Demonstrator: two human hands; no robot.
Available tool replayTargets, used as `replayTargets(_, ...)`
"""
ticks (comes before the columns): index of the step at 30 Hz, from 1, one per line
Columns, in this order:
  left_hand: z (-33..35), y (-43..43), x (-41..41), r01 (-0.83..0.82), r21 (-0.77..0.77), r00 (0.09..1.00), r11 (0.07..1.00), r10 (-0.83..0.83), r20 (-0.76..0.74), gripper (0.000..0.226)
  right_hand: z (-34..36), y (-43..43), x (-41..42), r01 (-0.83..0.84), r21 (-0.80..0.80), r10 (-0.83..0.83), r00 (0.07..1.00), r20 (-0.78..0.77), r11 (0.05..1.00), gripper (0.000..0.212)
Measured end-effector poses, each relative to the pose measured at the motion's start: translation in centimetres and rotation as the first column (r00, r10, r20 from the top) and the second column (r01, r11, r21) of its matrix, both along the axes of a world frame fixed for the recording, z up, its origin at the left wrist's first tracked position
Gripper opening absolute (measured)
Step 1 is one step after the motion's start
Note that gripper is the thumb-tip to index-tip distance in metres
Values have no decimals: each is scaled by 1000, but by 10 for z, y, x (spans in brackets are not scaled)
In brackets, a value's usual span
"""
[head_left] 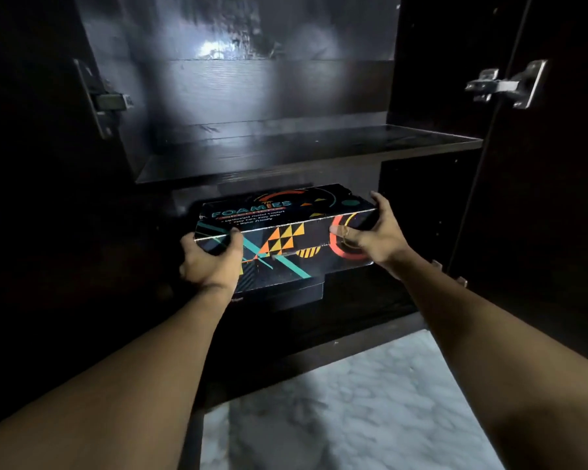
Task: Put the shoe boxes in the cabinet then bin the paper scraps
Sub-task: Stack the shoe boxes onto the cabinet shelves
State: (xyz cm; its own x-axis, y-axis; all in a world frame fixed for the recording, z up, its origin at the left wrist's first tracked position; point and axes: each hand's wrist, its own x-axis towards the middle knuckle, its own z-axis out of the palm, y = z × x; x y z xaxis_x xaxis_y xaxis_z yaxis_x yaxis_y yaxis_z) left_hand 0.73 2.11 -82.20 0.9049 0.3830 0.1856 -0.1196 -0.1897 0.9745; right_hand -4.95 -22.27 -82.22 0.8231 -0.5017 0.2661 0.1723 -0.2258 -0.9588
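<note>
Gripping the shoe box (279, 232) at both ends, left hand (211, 262) and right hand (370, 232) should slide it deeper into the cabinet (286, 154).

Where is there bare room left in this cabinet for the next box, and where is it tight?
The upper shelf, in front of the back panel, shows nothing on it. Below it is crowded: the shoe box, gripped by the left hand and right hand, is over a darker box, close under that shelf. Its sides are too dark to judge.
</note>
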Motion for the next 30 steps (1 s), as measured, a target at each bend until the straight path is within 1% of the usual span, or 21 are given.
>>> replayTargets(5, -11, 12, 27, 9, 157, 1000, 988, -11, 7, 61, -23, 4, 40, -11, -11, 10, 1000, -26, 1000, 111)
replayTargets(7, -15, 14, 37, 18, 201, 1000, 979, -22, 17, 59, -32, 8, 52, -23, 30, 23, 999, -29, 999, 114)
replayTargets(9, -22, 15, 49, 24, 278, 999, 960, -36, 37, 59, -39, 14, 65, 25, 33, -25, 1000, -17, 999, 109)
replayTargets(11, -30, 15, 58, 18, 407, 995, 913, -54, 78, 64, -44, 19, 77, 117, -26, -118, 993, -25, 993, 102)
replayTargets(12, -35, 13, 59, -2, 507, 994, 862, -56, 98, 66, -45, 23, 81, 158, -49, -159, 987, -25, 986, 99)
replayTargets(13, -41, 11, 57, -33, 618, 990, 786, -58, 127, 69, -47, 25, 85, 190, -64, -192, 981, -22, 980, 96)
replayTargets(15, -55, 7, 51, -110, 790, 975, 604, -91, 204, 73, -51, 31, 87, 242, -101, -247, 968, -38, 965, 92)
replayTargets(17, -67, 6, 50, -146, 871, 967, 469, -117, 225, 79, -54, 35, 88, 292, -158, -304, 951, -54, 943, 92)
replayTargets(18, -71, 8, 52, -145, 896, 970, 420, -117, 212, 84, -55, 37, 87, 301, -180, -315, 948, -54, 937, 92)
replayTargets(19, -72, 10, 55, -122, 912, 977, 392, -115, 180, 88, -57, 36, 89, 297, -199, -313, 948, -51, 934, 93)
replayTargets(21, -69, 14, 63, -46, 916, 986, 399, -127, 106, 94, -59, 34, 92, 269, -218, -285, 957, -45, 938, 93)
replayTargets(23, -63, 15, 73, 31, 898, 988, 440, -150, 40, 98, -59, 35, 95, 225, -211, -238, 970, -38, 951, 94)
replayTargets(27, -46, 13, 94, 163, 836, 985, 524, -133, -108, 99, -58, 41, 104, 53, -171, -63, 997, -55, 984, 90)
replayTargets(29, -40, 11, 100, 203, 826, 979, 526, -114, -168, 99, -55, 44, 108, -24, -162, 11, 997, -79, 986, 86)
replayTargets(30, -38, 10, 102, 220, 825, 975, 520, -110, -191, 100, -55, 44, 110, -32, -149, 19, 996, -85, 988, 84)
